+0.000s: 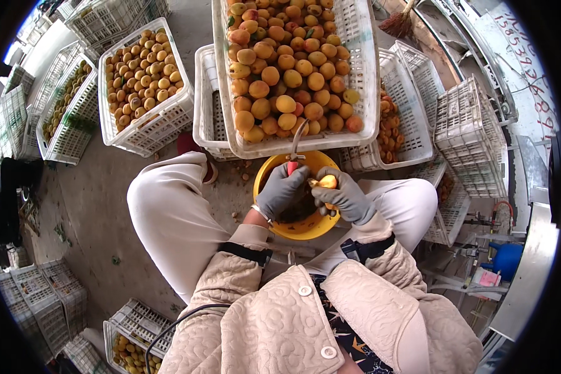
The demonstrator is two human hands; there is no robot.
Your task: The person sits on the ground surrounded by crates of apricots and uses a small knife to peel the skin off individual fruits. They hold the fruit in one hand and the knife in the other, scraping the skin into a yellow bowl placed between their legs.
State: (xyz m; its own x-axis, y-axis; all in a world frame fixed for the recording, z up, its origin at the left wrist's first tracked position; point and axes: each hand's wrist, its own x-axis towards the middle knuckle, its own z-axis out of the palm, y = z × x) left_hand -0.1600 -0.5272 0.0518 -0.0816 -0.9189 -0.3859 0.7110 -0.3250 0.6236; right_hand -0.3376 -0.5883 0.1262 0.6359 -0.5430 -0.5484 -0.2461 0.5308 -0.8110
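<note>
In a grey glove, my left hand (283, 192) is closed round the red handle of a curved knife (292, 167). The blade points up and away, in front of the near rim of a white crate (302, 149) full of apricots (287, 78). My right hand (346, 198), gloved too, grips an apricot (326, 182) that looks cut open, with yellow flesh showing. Both hands are over a yellow bucket (302, 232) between my knees, close together but apart. The bucket's inside is dark and mostly hidden by the hands.
Under the full crate stand another white crate (207, 93) and one with apricot pieces (389, 128). More apricots fill a crate (144, 134) at the left. Stacked crates (470, 140) stand at the right, near a blue tank (507, 260). A broom (397, 23) lies at the far right.
</note>
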